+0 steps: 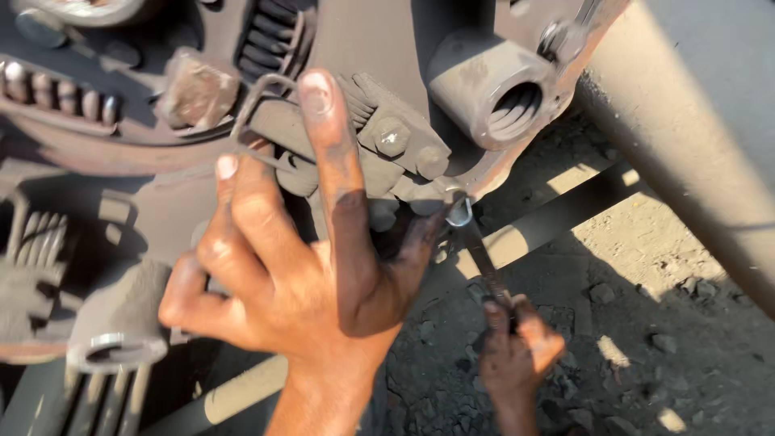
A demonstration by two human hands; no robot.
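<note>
Head view: we see 1 picture, looking down at rusty brown machine parts over dirt and stones.
Landmark: the hex bolt (pixel 392 136) on the rusty bracket (pixel 379 153); we place things from it.
Left hand (pixel 299 266): below the bolt, fingers spread wide and pressed on the metal; 1 fingertip reaches up just left of the bolt.
Wire clip (pixel 257 105): left of the bolt, by our long finger.
Right hand (pixel 517 355): low and right of the bolt, fingers pinched shut on the wrench handle.
Wrench (pixel 476 242): its ring end sits below and right of the bolt, at the bracket's edge, close to our left thumb.
Doing it well: we think the ring should sit fully on its nut, the left hand holding the part steady, turning slowly.
</note>
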